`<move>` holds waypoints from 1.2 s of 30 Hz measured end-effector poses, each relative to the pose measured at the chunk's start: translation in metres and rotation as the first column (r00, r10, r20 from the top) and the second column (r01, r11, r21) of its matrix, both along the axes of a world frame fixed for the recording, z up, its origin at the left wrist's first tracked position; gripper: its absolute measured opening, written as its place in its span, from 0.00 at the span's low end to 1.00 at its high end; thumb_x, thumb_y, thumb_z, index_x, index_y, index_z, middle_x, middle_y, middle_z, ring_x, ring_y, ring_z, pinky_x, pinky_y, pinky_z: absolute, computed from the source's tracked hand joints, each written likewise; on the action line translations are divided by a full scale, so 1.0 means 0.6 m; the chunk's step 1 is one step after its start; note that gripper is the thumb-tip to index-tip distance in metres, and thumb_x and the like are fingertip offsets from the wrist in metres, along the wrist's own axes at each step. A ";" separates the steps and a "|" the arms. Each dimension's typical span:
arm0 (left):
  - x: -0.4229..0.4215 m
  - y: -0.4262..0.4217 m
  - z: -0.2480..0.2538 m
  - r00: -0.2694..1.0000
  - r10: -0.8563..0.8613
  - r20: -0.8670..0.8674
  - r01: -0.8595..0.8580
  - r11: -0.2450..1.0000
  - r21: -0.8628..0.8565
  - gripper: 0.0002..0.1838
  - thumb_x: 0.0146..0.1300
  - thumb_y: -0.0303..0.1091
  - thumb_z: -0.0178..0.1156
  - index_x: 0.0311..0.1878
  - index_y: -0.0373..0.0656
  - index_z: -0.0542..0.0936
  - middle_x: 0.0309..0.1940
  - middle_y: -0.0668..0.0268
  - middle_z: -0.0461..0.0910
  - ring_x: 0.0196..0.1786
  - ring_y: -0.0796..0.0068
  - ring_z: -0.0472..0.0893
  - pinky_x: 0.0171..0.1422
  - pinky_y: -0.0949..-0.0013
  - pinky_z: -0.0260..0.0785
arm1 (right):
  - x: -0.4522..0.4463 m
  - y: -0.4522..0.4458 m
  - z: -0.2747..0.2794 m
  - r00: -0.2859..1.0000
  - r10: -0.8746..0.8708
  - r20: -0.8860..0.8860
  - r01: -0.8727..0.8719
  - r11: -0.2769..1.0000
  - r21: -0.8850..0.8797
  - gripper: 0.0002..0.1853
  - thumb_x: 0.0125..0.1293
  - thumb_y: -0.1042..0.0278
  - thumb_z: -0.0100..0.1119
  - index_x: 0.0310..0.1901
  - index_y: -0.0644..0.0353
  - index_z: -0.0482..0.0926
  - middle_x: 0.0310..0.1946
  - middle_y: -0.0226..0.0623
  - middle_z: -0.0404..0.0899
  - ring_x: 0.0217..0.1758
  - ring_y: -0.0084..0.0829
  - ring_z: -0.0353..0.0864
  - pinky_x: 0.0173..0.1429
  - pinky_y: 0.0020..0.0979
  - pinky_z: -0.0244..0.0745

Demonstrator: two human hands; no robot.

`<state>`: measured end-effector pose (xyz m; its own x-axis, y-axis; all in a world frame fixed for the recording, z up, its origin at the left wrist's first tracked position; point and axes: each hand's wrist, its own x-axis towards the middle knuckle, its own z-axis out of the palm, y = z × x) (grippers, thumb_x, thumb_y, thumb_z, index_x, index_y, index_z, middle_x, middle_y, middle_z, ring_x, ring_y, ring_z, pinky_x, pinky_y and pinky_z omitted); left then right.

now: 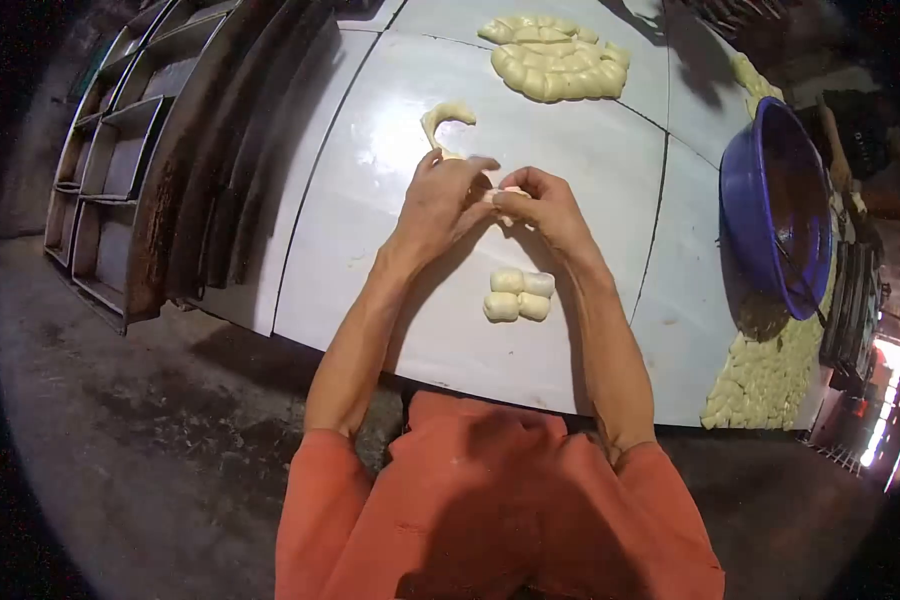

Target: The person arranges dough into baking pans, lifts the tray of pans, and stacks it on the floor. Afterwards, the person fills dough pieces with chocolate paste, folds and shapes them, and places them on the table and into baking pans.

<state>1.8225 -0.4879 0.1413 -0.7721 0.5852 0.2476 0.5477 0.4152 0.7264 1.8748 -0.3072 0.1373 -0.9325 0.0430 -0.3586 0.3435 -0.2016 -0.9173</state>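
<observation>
My left hand [440, 205] and my right hand [550, 208] meet over the white table [360, 250], fingers closed on a small piece of dough [507, 192] between them. Much of that piece is covered by my fingers. Just beyond my left hand lies a curved strip of dough [436, 120]. Nearer to me, between my forearms, several short dough rolls [519, 295] sit pressed together in a block.
Several dough pieces [560, 70] lie joined at the far side. At the right stands a purple basin [745, 190], with a sheet of flattened dough pieces [765, 380] by the near right corner. Metal trays [105, 245] are stacked at the left.
</observation>
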 end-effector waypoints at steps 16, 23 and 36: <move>0.061 0.040 0.018 0.992 0.017 -0.129 -0.043 0.978 -0.204 0.46 0.52 0.53 0.74 0.73 0.48 0.70 0.72 0.48 0.66 0.76 0.49 0.64 0.79 0.29 0.39 | 0.141 0.127 0.043 0.966 -0.254 -0.056 0.227 0.927 -0.297 0.21 0.63 0.73 0.66 0.58 0.63 0.77 0.42 0.32 0.81 0.42 0.20 0.81 0.47 0.23 0.78; 0.198 0.135 0.043 0.962 -0.268 0.053 0.273 0.953 -0.132 0.26 0.59 0.36 0.69 0.61 0.43 0.77 0.56 0.54 0.79 0.54 0.52 0.81 0.55 0.53 0.73 | 0.226 0.166 0.033 0.887 -0.460 -0.040 0.456 0.886 -0.082 0.17 0.69 0.65 0.61 0.56 0.61 0.80 0.38 0.27 0.77 0.38 0.19 0.74 0.44 0.23 0.70; 0.248 0.226 0.029 0.857 -0.301 0.418 0.339 0.941 -0.018 0.13 0.63 0.31 0.67 0.50 0.38 0.84 0.43 0.54 0.86 0.42 0.59 0.87 0.48 0.62 0.80 | 0.355 0.167 -0.001 0.925 -0.374 -0.062 0.374 0.927 -0.005 0.15 0.67 0.62 0.70 0.49 0.57 0.78 0.35 0.25 0.79 0.32 0.15 0.76 0.32 0.18 0.72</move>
<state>1.9711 -0.3525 0.1587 -0.5595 0.8218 -0.1078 0.3287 0.3394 0.8813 2.0876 -0.2067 0.1369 -0.8682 0.3948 -0.3006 0.1882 -0.2986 -0.9356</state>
